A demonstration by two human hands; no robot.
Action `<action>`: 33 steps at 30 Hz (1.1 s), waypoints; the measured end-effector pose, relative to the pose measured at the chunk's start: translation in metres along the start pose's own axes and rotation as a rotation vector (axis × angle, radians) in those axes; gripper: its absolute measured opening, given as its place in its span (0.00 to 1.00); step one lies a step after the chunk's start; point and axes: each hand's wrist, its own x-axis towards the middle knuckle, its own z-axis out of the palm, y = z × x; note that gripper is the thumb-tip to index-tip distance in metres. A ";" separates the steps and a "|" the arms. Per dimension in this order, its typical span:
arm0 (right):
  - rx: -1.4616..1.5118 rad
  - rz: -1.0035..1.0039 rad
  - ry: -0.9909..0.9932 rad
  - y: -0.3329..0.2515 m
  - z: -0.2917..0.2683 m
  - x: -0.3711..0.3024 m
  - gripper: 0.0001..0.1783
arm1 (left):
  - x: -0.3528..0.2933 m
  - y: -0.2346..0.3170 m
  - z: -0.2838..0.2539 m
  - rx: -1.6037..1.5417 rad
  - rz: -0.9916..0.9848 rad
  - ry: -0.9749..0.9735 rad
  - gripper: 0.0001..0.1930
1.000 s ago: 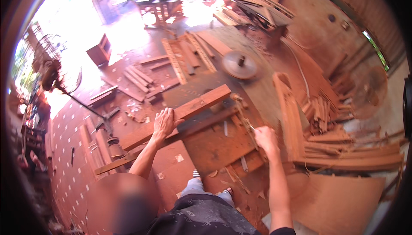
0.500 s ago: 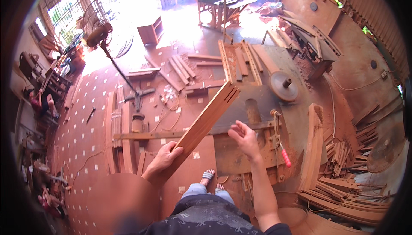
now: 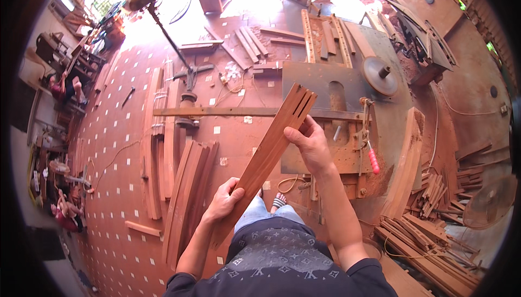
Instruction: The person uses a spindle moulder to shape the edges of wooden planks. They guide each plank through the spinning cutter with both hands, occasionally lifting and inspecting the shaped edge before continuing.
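Note:
A reddish-brown wooden board [image 3: 266, 156] lies slantwise across my body, its slotted far end pointing up and to the right. Two narrow slots are cut into that end. My left hand [image 3: 224, 200] is wrapped around the lower part, thumb on top. Near the slotted end, my right hand [image 3: 308, 141] grips the right edge, thumb on the upper face and fingers partly hidden behind. Beyond the board stands a metal saw table [image 3: 304, 82] with a long fence bar [image 3: 228, 111] across it. A round saw blade [image 3: 379, 75] sits at its far right.
Stacked boards [image 3: 187, 194] lie on the tiled floor to my left, near a pedestal fan [image 3: 189, 74]. A red-handled tool [image 3: 373, 161] hangs at the saw table's right side. Offcuts [image 3: 429, 196] are heaped at right. Other people [image 3: 68, 88] sit at far left.
My right hand, free and raised before, has closed on the board near its slotted end. The board has turned to show its broad face. My view has shifted.

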 end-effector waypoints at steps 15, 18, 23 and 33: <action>-0.079 0.191 -0.124 0.096 0.133 0.008 0.49 | -0.122 -0.058 -0.062 0.089 -0.017 0.380 0.34; -0.042 0.220 -0.210 0.129 0.174 0.008 0.33 | -0.164 -0.052 -0.092 -0.007 -0.124 0.392 0.35; -0.130 0.310 -0.377 0.196 0.279 0.017 0.26 | -0.226 -0.094 -0.145 -0.074 -0.123 0.583 0.40; -0.411 0.552 -0.722 0.359 0.465 -0.024 0.19 | -0.314 -0.187 -0.265 -0.421 -0.006 1.006 0.34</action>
